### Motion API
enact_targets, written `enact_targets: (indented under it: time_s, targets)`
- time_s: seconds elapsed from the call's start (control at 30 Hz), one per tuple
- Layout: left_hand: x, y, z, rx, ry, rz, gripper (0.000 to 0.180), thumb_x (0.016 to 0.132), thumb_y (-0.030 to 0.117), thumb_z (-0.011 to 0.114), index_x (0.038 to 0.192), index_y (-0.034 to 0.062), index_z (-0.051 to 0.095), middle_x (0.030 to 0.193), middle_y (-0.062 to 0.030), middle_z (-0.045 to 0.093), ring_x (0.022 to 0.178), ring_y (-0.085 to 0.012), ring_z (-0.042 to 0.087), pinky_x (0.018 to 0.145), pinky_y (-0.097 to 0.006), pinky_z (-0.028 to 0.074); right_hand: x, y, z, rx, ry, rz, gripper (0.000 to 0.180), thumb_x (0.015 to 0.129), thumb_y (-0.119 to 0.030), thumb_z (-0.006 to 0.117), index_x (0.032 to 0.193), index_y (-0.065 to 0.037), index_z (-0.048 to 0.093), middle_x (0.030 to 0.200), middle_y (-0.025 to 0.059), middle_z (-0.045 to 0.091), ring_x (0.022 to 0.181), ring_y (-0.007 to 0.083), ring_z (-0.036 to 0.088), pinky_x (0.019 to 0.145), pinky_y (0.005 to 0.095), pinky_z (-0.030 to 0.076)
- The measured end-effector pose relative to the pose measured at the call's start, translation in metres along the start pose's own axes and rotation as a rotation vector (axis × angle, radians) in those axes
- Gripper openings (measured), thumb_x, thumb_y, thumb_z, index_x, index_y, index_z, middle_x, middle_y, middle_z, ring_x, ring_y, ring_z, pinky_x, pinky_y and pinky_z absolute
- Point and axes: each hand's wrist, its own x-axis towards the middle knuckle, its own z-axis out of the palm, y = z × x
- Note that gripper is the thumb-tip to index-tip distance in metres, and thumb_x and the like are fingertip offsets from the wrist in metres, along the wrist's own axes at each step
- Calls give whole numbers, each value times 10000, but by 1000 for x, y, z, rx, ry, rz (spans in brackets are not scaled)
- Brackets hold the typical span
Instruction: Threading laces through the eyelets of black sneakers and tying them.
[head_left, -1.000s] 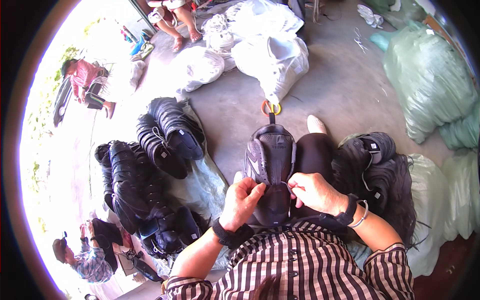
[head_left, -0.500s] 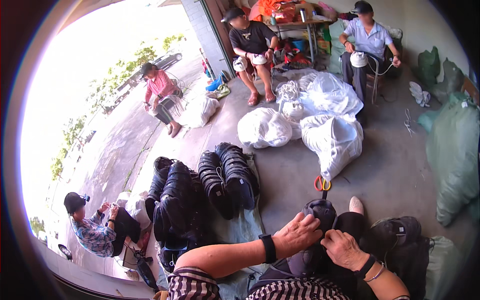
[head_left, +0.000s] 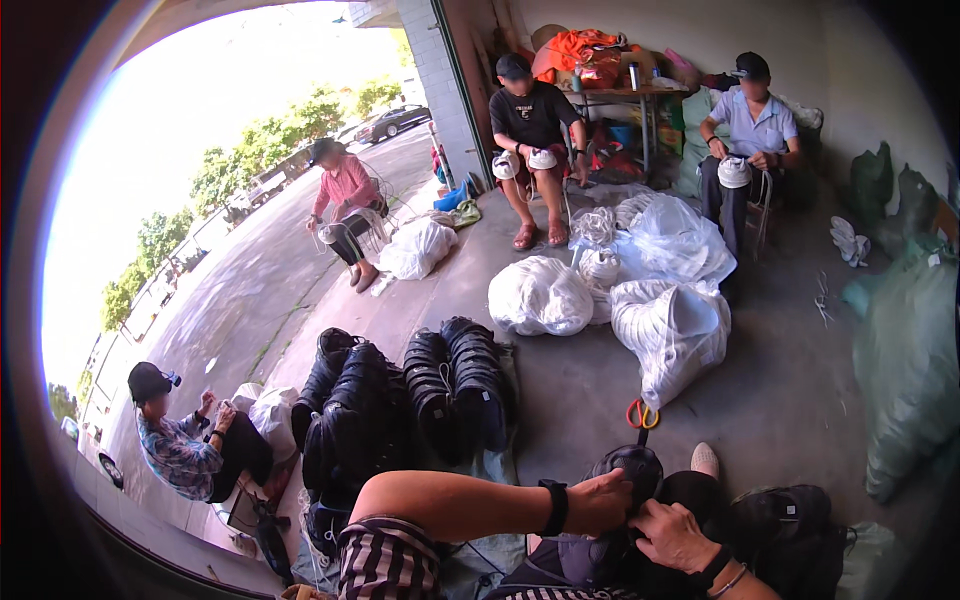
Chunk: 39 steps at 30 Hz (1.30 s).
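Note:
A dark, rounded cap-like piece (head_left: 632, 466) rests over my lap, and its lower part is covered by my hands. My left hand (head_left: 600, 502) is closed round its near side, back of the hand upward, with the fingertips partly hidden. Close beside it, my right hand (head_left: 675, 535) has thumb and fingers pinched together at the edge of the same piece. Whatever lies between those fingers is too small to make out. A pair of scissors (head_left: 643, 414) with red and yellow handles lies just beyond the piece.
Nested stacks of black cap-like pieces (head_left: 475, 375) stand to the left. White bags (head_left: 540, 296) and coiled white rope (head_left: 597, 226) lie ahead. Another dark piece (head_left: 785, 510) sits at my right, near a large green sack (head_left: 910, 370). Several people sit working around the space.
The view has tilted up, so my hands sit lower in it. My left hand has turned further over the dark piece. The person at the back right has brought both hands together at a white piece.

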Motion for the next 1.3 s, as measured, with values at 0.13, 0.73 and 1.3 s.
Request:
enact_targets:
  time_s: [0.13,0.73,1.3]
  targets:
    - [9,-12,31,-183,-51,59,156,840,266,503,778,122,505,881,-69,531,910,-193,533,898,-332,367,-1,0,-1,-40,-12,8,208,696,-146,671,898,-111,636,935,55,556,822,239,586,712,359,457]
    - [12,15,6,-165,-83,-285,90,688,209,622,660,138,671,776,-31,646,850,-216,585,798,-342,378,-2,-7,6,-7,51,6,265,656,-142,708,899,-115,606,907,54,536,856,222,584,715,374,423]
    - [25,-13,-33,-1035,215,-871,270,767,247,542,763,-5,639,705,-153,641,668,-312,641,635,-397,508,-8,4,17,-5,95,-21,238,677,-168,674,896,-107,604,910,70,543,838,241,594,694,388,448]
